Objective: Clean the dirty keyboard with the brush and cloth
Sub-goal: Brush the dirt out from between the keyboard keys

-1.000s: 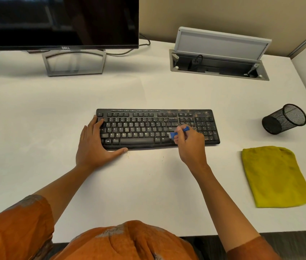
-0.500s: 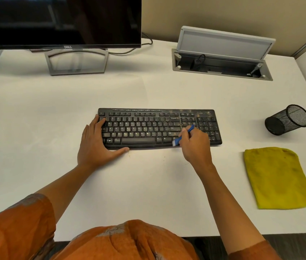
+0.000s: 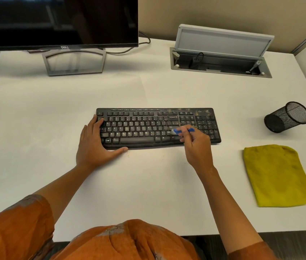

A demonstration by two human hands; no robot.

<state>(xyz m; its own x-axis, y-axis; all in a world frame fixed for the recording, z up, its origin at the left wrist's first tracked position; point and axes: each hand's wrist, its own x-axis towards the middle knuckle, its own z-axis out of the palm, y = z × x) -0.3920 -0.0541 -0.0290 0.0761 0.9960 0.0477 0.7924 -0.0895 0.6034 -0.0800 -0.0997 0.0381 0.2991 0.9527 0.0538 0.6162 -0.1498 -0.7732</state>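
brush (image 3: 183,130) pinched in right hand (image 3: 197,147) | bristles left, on keyboard (image 3: 148,128)

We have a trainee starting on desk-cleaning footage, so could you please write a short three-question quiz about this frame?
1. True or false: the folded yellow cloth lies on top of the black full-size keyboard.
2. Which hand holds the small blue-handled brush? A) left B) right C) neither
3. Fill in: the black wire-mesh pen cup lies on its ____.

Key
1. False: it lies on the white desk, apart from the keyboard, to its right.
2. B: the right hand pinches it over the keys, while the left hand rests flat on the keyboard's left end.
3. side.
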